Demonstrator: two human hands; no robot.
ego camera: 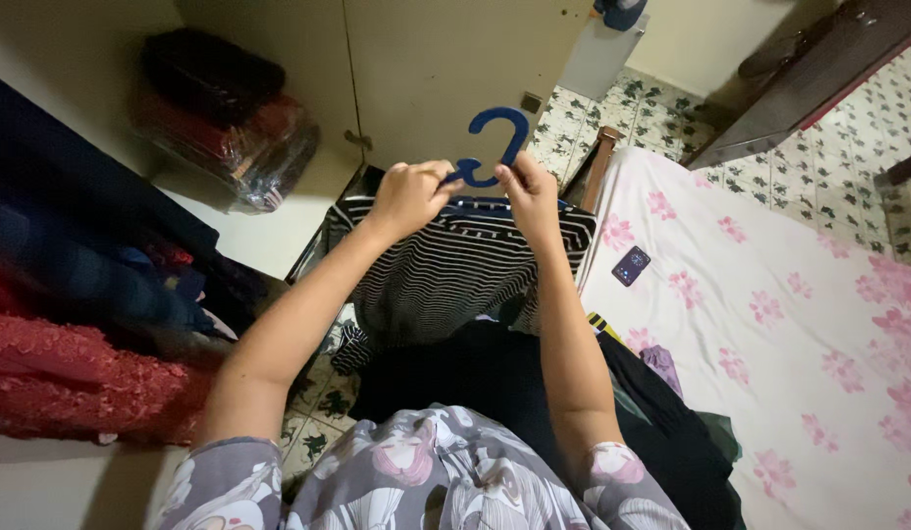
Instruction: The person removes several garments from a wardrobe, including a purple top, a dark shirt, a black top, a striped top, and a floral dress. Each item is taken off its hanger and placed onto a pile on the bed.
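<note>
at twelve o'clock, just before the cupboard doors [416, 69], the left hand [408, 196] and right hand [530, 193] each close their grip on the blue hanger [494, 147], one at each side of its neck. the striped top [460, 265] hangs below it. at three o'clock a phone [631, 265] lies on the floral bed [789, 324].

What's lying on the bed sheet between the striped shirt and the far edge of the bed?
In the head view, a dark phone lies on the pink flowered sheet, right of the striped shirt.
</note>
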